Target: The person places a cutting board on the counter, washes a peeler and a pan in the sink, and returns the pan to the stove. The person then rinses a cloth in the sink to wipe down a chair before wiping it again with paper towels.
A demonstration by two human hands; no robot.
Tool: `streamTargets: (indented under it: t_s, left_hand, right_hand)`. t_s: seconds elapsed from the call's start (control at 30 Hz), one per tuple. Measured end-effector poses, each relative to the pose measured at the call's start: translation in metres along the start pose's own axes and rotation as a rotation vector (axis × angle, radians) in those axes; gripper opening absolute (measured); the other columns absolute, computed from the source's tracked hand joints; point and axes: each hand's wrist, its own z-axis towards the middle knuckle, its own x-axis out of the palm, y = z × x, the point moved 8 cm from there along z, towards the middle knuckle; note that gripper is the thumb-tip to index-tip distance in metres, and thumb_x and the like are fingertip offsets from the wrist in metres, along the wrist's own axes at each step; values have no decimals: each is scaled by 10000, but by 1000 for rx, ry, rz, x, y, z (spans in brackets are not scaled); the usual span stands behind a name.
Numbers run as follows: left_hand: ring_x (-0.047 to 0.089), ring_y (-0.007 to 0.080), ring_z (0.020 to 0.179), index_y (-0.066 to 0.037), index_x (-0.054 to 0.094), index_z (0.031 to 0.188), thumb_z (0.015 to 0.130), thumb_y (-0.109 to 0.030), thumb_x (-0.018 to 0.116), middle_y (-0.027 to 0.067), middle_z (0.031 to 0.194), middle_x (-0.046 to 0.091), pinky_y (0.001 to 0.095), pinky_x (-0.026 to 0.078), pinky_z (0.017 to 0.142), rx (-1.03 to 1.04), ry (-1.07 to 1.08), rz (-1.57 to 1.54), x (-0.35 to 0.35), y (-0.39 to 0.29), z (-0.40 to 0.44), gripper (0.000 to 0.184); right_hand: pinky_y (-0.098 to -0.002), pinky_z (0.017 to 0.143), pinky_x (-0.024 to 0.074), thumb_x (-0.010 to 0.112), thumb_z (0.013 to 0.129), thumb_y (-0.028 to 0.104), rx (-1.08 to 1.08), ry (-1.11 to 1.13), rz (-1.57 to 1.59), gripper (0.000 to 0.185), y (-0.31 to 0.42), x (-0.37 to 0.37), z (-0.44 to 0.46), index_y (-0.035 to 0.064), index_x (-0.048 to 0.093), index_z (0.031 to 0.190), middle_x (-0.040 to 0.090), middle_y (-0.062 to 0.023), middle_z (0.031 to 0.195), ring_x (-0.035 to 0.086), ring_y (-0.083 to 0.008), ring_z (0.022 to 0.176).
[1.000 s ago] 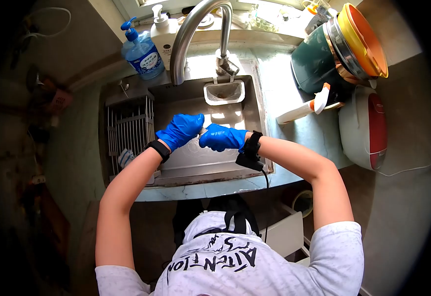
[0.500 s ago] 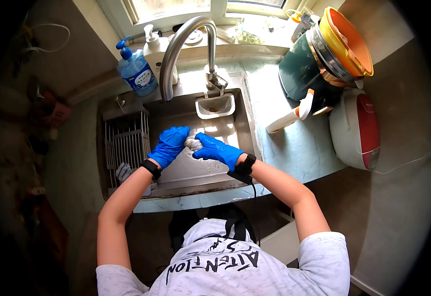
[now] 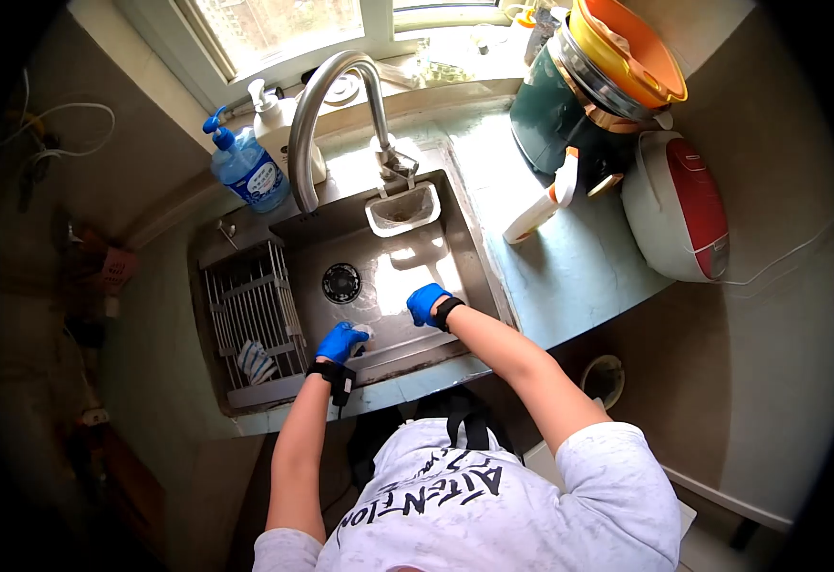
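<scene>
The left hand (image 3: 341, 342) is holding a small pale thing (image 3: 364, 334) at its fingertips, narrowly closed, inside the sink (image 3: 398, 345) toward its near edge. The right hand (image 3: 425, 304) is hovering apart from it, nearer the sink's right edge; its fingers are looking curled in, but I cannot tell whether they are gripping anything. Both hands are wearing blue gloves. A round black drain (image 3: 341, 283) is lying beyond the left hand. A metal rack (image 3: 257, 310) is running along the sink's left edge, a striped cloth (image 3: 257, 362) resting toward its near end. A white basket (image 3: 404, 211) is hanging at the far edge. On the surface (image 3: 579, 286), a spray bottle (image 3: 536, 214) is standing beyond the right edge.
</scene>
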Motion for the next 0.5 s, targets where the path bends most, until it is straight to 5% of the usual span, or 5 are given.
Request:
streamTargets:
  t_s: [0.07, 0.13, 0.33, 0.4, 0.5]
  left_hand:
    - [556, 209, 631, 47, 574, 813, 698, -327, 589, 130, 705, 576, 282, 424, 599, 94, -447, -72, -33, 59, 24, 392]
    - [507, 163, 694, 31, 573, 816, 743, -255, 573, 91, 773, 549, 281, 385, 635, 216, -348, -377, -48, -76, -47, 295]
    - [509, 158, 655, 14, 540, 885, 742, -211, 579, 59, 761, 532, 290, 407, 593, 424, -668, -435, -90, -48, -38, 270]
    - [515, 157, 634, 10, 526, 865, 708, -182, 565, 69, 757, 539, 282, 416, 565, 17, -228, -441, -44, -9, -25, 251]
    - [556, 200, 668, 7, 516, 919, 671, -122, 501, 106, 788, 552, 267, 453, 588, 287, -301, -466, -45, -46, -26, 280]
  right_hand:
    - [-354, 667, 458, 529, 692, 166, -40, -243, 71, 216, 3, -3, 24, 77, 617, 868, 604, -120, 833, 584, -261, 766]
    - [-327, 624, 460, 532, 728, 198, -172, -679, 983, 210, 4, -54, -17, 82, 600, 890, 598, -90, 767, 577, -218, 673]
    - [-277, 748, 436, 537, 772, 275, -332, -636, 1666, 333, 20, -54, -35, 69, 552, 1033, 585, -69, 898, 554, -171, 795]
    - [-348, 817, 403, 519, 735, 256, 141, -413, 618, 330, 22, -4, -18, 106, 566, 1025, 572, -106, 973, 533, -279, 895]
    - [-333, 825, 401, 484, 739, 235, 107, -1029, 1028, 310, 6, -13, -4, 114, 579, 1007, 565, -126, 980, 533, -262, 912]
